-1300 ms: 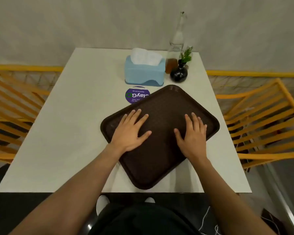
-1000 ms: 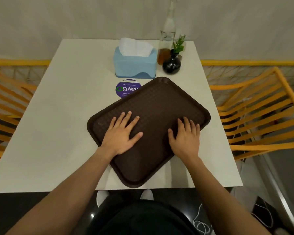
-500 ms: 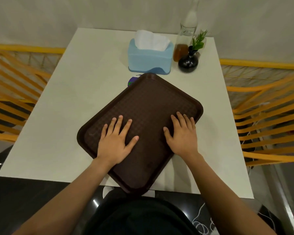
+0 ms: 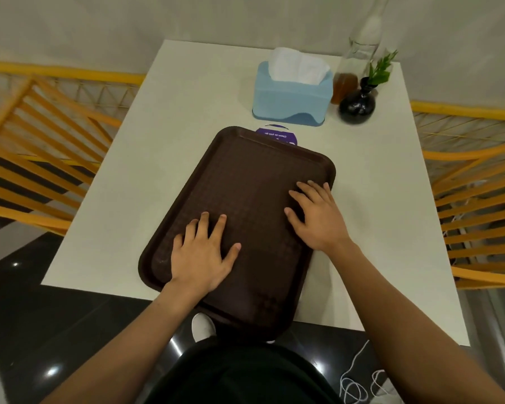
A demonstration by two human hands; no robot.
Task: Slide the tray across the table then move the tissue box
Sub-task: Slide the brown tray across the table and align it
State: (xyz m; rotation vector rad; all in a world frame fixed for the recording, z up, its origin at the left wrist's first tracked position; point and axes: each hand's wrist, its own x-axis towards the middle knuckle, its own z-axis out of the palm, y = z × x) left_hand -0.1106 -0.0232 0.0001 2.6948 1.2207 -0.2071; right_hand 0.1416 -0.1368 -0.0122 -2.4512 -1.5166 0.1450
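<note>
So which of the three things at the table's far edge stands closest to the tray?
The blue tissue box, just beyond the tray's far edge; the black vase and glass bottle stand further right and back.

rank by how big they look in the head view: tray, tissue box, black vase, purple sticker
1. tray, by far the largest
2. tissue box
3. black vase and purple sticker: unsure, since the tray covers part of the sticker

The box and vase sit farther away, so they look smaller.

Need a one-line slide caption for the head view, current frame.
Both hands, left and right, press flat on a brown tray overhanging the table's near edge; blue tissue box untouched.
</note>
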